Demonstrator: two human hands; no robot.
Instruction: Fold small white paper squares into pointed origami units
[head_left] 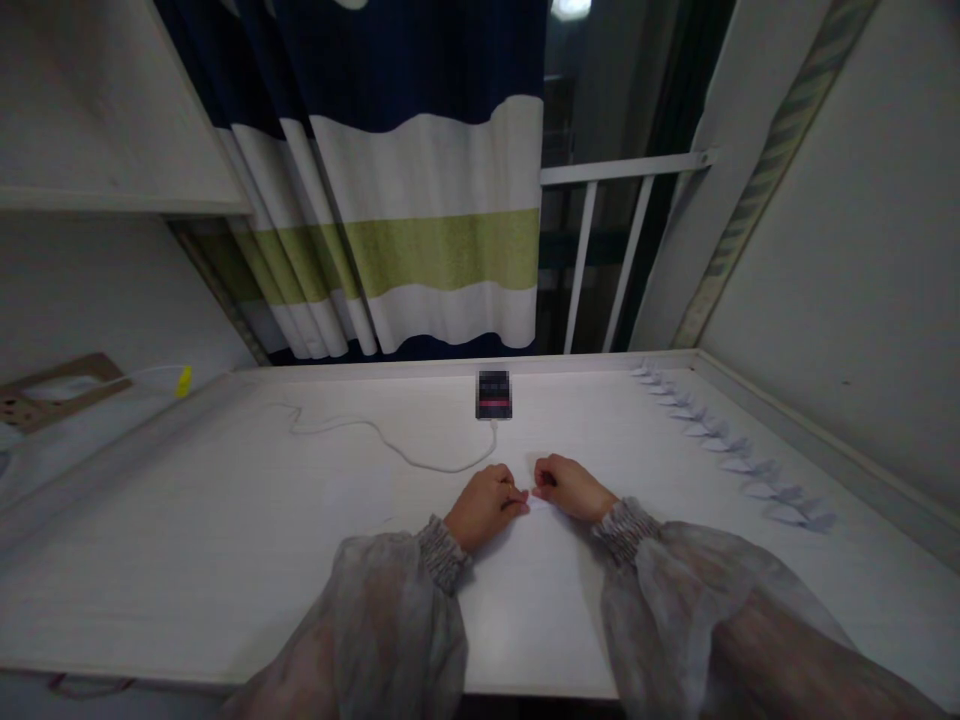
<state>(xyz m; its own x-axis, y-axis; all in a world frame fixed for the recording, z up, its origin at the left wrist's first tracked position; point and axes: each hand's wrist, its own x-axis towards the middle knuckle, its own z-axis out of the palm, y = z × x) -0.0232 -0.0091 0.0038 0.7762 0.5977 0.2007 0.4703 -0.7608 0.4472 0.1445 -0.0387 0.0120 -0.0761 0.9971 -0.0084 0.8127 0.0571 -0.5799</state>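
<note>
A small piece of folded white paper (538, 503) lies between my two hands at the middle of the table. My left hand (486, 508) pinches its left side with thumb and fingertips. From the other side, my right hand (571, 487) has its fingers curled, with the tips pressed on the paper's right edge. Most of the paper is covered by fingers, so its exact shape is hard to make out. To the right, several folded white paper figures (725, 443), which look like cranes, stand in a slanting row.
Beyond my hands a phone (493, 395) lies against the table's back edge, with a white cable (390, 445) curving off to the left. A striped curtain (420, 200) and a white window rail (630, 168) are behind the white table (187, 520). A cardboard piece (64, 388) sits at left.
</note>
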